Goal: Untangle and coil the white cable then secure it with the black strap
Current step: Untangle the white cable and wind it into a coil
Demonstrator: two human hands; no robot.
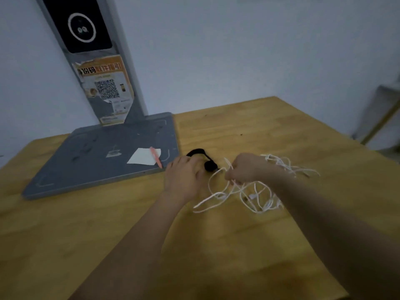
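- The task is judged to be at its start: the white cable (pixel 249 191) is seen as a loose tangle on the wooden table (pixel 238 245), with no coil formed.
- Strands of the tangle are gripped in the right hand (pixel 244 167), whose fingers are curled round them; more loops lie spread beneath and beyond the wrist.
- The black strap (pixel 202 158) lies unfastened on the table just beyond both hands, not yet applied.
- The left hand (pixel 184 176) is held beside the strap with fingers bent; whether anything is held cannot be told.
- Untangling, coiling and strapping are all judged to be left.
- Open table is available towards the viewer; the grey stand base (pixel 104 156) bounds the left side, and the table's far edge lies beyond the cable on the right.
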